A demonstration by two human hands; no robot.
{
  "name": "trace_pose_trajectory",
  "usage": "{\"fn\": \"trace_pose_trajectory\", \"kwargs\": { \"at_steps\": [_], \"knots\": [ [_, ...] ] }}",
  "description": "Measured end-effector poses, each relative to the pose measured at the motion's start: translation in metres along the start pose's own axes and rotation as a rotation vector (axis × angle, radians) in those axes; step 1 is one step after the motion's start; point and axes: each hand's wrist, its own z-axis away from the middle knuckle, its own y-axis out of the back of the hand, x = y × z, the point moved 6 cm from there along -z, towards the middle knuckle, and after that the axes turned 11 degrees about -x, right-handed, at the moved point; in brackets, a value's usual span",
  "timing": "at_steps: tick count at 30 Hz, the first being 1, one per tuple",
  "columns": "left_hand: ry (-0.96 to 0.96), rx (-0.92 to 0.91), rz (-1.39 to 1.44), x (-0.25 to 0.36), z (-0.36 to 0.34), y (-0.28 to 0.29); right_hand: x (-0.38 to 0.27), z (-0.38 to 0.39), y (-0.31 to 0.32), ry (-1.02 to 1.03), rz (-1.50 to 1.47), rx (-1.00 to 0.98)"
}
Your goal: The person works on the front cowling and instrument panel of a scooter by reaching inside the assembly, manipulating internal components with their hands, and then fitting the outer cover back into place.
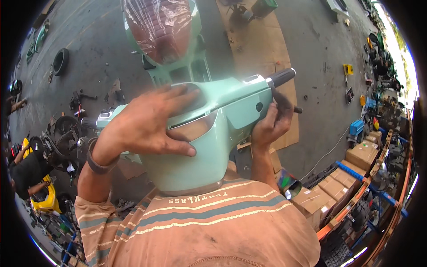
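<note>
A mint-green scooter handlebar cover [249, 108] spans the middle, with a narrow gap between its upper and lower halves. My left hand [149, 118] lies across it on the left, fingers spread over the top and thumb on the front fairing [191, 167]. The fingertips are slightly blurred. At the right end my right hand [272, 122] grips the cover from below, thumb on its face, fingers partly hidden behind. Just beyond that hand is the black right handlebar grip [283, 77]. The left handlebar grip [89, 123] sticks out past my left forearm.
Behind the handlebar is the scooter's brown seat [162, 26] under clear plastic. Flattened cardboard [253, 40] covers part of the floor. Cardboard boxes [331, 189] stand on a rack at the lower right. Another person [29, 171] is by a yellow scooter at the left. A loose tyre [61, 62] lies farther back.
</note>
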Motion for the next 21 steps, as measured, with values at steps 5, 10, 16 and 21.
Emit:
{"fn": "trace_pose_trajectory", "kwargs": {
  "at_steps": [5,10,16,21],
  "knots": [
    [0.006,-0.089,0.090,0.003,-0.013,0.007,-0.004,0.000,-0.004,-0.068,0.033,0.024],
    [-0.033,-0.210,0.031,0.023,-0.105,0.000,-0.003,-0.002,-0.004,0.006,0.179,0.009],
    [0.018,-0.326,0.254,0.016,-0.122,-0.001,-0.004,0.002,0.004,0.118,0.485,-0.128],
    [-0.053,-0.248,0.109,0.017,-0.124,-0.004,0.009,0.001,0.005,0.060,0.211,-0.095]
  ]
}}
